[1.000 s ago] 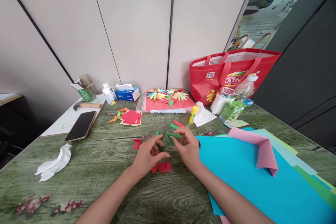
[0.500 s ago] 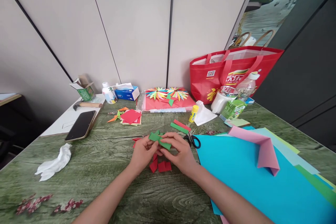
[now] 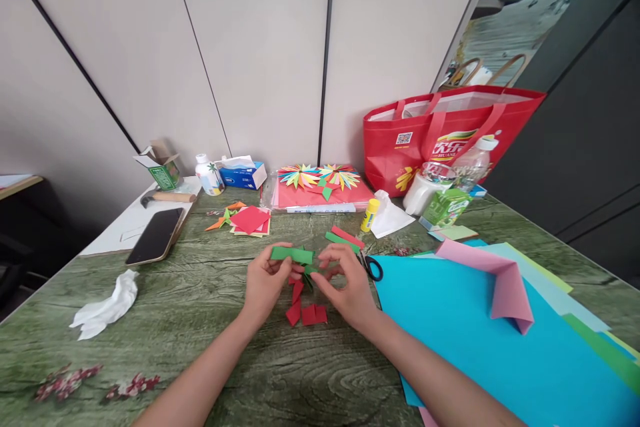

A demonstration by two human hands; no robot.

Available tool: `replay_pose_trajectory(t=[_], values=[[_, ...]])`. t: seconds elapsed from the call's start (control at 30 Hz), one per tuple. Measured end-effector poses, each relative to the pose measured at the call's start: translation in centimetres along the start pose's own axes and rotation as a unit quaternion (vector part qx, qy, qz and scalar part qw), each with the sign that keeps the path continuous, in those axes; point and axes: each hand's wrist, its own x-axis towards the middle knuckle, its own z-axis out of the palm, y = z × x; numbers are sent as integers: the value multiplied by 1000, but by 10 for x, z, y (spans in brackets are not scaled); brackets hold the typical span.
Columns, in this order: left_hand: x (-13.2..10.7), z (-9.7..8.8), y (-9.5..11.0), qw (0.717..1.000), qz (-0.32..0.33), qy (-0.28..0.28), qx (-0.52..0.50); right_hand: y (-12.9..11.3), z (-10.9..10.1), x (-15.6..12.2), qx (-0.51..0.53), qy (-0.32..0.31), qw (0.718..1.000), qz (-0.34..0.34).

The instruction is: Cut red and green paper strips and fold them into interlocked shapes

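Note:
My left hand (image 3: 265,280) pinches a folded green paper strip (image 3: 295,255), which lies level between its thumb and fingers. A second green part (image 3: 307,271) hangs below it, partly behind the fingertips. At the strip's right end is my right hand (image 3: 347,280), fingers curled but apart, its thumb tip close to the lower green part. I cannot tell whether the thumb touches it. Beneath the hands lie red folded paper pieces (image 3: 314,314) on the table. Black-handled scissors (image 3: 374,268) lie beside my right hand, partly hidden by it.
Blue paper sheets (image 3: 450,320) spread on the right, with a folded pink paper (image 3: 507,280) on top. Behind are a glue stick (image 3: 369,215), red and green strips (image 3: 345,239), paper squares (image 3: 250,219) and a red bag (image 3: 400,147). A phone (image 3: 155,235) and crumpled tissue (image 3: 107,307) lie left.
The green paper has turned and shifted slightly left in my left hand, showing a long flat strip. My right hand's fingers have drawn away from it and spread apart.

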Motion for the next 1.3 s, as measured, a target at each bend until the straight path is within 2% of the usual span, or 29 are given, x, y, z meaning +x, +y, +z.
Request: replay_pose_trajectory(t=[0.07, 0.13, 0.2, 0.23, 0.3, 0.4, 0.53, 0.63, 0.77, 0.87, 1.07, 1.13, 1.17, 1.23, 1.3], values=[[2, -2, -2, 999, 20, 44, -2, -3, 1, -3, -7, -36, 999, -8], [3, -3, -3, 997, 33, 69, -5, -4, 3, -6, -35, -148, 986, -62], [3, -2, -4, 996, 39, 80, -5, -3, 4, -8, -79, -261, 954, -121], [3, -2, -4, 996, 42, 82, -4, -1, 4, -9, -100, -299, 939, -139], [2, -2, -4, 995, 47, 82, -2, 4, 2, -8, -133, -338, 920, -143], [1, -1, -5, 996, 48, 76, 0, 10, -4, -4, -165, -356, 910, -130], [1, -1, -6, 996, 45, 74, -2, 7, -9, 1, -234, -304, 913, -136], [0, 0, -6, 996, 44, 82, -2, -1, -5, -1, -252, -267, 917, -158], [0, 0, -4, 995, 39, 91, 3, -6, 3, -8, -214, -323, 898, -211], [1, 0, -3, 995, 41, 92, 3, -2, 6, -12, -189, -353, 888, -227], [-1, 2, -4, 996, 41, 75, 3, 4, 6, -12, -118, -336, 913, -199], [-1, 3, -4, 997, 37, 72, 3, 2, 5, -9, -81, -287, 940, -167], [-1, 3, -4, 997, 34, 68, 1, 1, 4, -8, -62, -244, 957, -145], [-1, 3, -4, 998, 25, 56, -3, 1, 1, -4, -40, -124, 986, -103], [-2, 4, -3, 999, 15, 39, -3, 2, -3, 0, -44, -12, 996, -77]])
